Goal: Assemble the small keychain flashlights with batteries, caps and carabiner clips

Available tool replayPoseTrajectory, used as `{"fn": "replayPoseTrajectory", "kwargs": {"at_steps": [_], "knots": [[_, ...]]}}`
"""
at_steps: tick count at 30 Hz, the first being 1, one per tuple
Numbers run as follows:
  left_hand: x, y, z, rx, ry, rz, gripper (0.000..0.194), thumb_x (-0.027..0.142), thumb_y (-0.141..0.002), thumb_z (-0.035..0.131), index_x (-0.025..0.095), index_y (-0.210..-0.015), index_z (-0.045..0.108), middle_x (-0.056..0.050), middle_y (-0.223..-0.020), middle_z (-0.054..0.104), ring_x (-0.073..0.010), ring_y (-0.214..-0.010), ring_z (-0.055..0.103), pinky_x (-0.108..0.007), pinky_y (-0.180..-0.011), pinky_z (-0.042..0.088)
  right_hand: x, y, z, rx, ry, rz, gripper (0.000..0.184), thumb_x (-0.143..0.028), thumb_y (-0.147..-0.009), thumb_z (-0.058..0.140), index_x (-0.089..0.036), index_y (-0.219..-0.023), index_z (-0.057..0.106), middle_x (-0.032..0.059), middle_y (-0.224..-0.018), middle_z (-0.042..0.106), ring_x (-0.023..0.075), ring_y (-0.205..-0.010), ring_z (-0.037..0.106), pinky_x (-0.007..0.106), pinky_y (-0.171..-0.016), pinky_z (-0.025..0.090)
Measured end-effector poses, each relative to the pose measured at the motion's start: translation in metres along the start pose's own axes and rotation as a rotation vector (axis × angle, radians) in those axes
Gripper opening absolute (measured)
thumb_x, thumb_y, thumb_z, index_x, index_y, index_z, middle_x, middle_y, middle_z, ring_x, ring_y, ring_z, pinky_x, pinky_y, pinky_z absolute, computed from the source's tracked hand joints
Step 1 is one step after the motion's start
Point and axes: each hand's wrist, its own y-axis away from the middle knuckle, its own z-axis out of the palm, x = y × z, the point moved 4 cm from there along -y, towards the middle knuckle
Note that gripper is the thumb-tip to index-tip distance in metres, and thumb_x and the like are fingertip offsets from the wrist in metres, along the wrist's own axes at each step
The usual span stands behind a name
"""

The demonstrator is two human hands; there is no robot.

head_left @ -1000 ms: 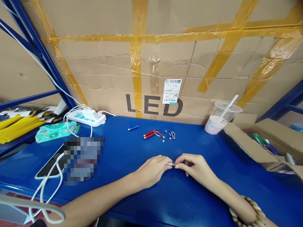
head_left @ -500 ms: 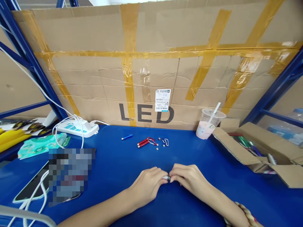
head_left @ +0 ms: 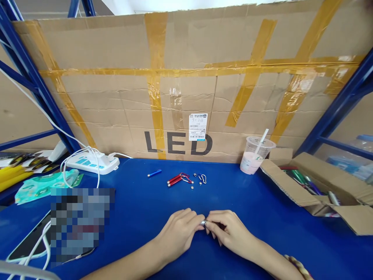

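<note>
My left hand (head_left: 177, 233) and my right hand (head_left: 229, 233) rest on the blue table (head_left: 140, 206) and meet fingertip to fingertip. Both pinch a small silver metal piece (head_left: 203, 223) between them; most of it is hidden by the fingers. Farther back on the table lie two red keychain flashlights (head_left: 175, 180), a blue one (head_left: 154, 173), a small carabiner clip (head_left: 203, 179) and a few small round button cells (head_left: 192, 187).
A taped cardboard sheet marked LED (head_left: 186, 97) walls the back. A white power strip (head_left: 93, 162) and cables lie at the left, with a phone (head_left: 29, 243) near the front. A pink drink cup with straw (head_left: 255, 155) and an open cardboard box (head_left: 317, 186) stand at the right.
The camera has tilted upward, so the hands sit lower in view. The hands have drawn closer together on the small silver piece; the items on the table have not moved.
</note>
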Motion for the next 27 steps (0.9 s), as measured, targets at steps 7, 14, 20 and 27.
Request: {"fn": "replayPoseTrajectory", "kwargs": {"at_steps": [7, 14, 20, 27], "knots": [[-0.005, -0.005, 0.001, -0.101, 0.154, -0.112, 0.032, 0.026, -0.094, 0.026, 0.016, -0.087, 0.056, -0.002, -0.072, 0.058, -0.0121, -0.065, 0.050, -0.023, -0.062, 0.041, 0.009, -0.002, 0.003, 0.015, -0.086, 0.049, 0.038, -0.037, -0.090, 0.036, -0.015, -0.068, 0.056, 0.0006, -0.064, 0.056, 0.0056, -0.042, 0.048, 0.018, -0.049, 0.040], [-0.006, -0.005, -0.002, -0.130, 0.269, -0.204, 0.026, 0.023, -0.093, 0.032, 0.018, -0.086, 0.056, 0.001, -0.079, 0.061, -0.0107, -0.072, 0.052, -0.021, -0.070, 0.041, 0.015, -0.005, 0.008, 0.020, -0.180, 0.072, 0.037, -0.040, -0.090, 0.036, -0.014, -0.071, 0.054, -0.0003, -0.061, 0.053, 0.0060, -0.040, 0.049, 0.017, -0.046, 0.040], [-0.004, -0.004, -0.003, -0.140, 0.281, -0.231, 0.025, 0.025, -0.093, 0.032, 0.019, -0.093, 0.057, 0.001, -0.084, 0.061, -0.0108, -0.076, 0.052, -0.021, -0.071, 0.041, 0.011, -0.003, 0.005, 0.009, -0.103, 0.039, 0.039, -0.041, -0.091, 0.034, -0.014, -0.070, 0.054, -0.0001, -0.062, 0.054, 0.0061, -0.042, 0.048, 0.018, -0.047, 0.040], [-0.002, -0.002, -0.003, -0.139, 0.311, -0.245, 0.021, 0.022, -0.092, 0.034, 0.019, -0.090, 0.054, 0.000, -0.084, 0.061, -0.0106, -0.079, 0.055, -0.021, -0.073, 0.042, 0.006, -0.002, 0.001, -0.003, -0.037, 0.003, 0.040, -0.039, -0.091, 0.034, -0.015, -0.068, 0.055, -0.0001, -0.061, 0.056, 0.0069, -0.045, 0.048, 0.019, -0.050, 0.039]]}}
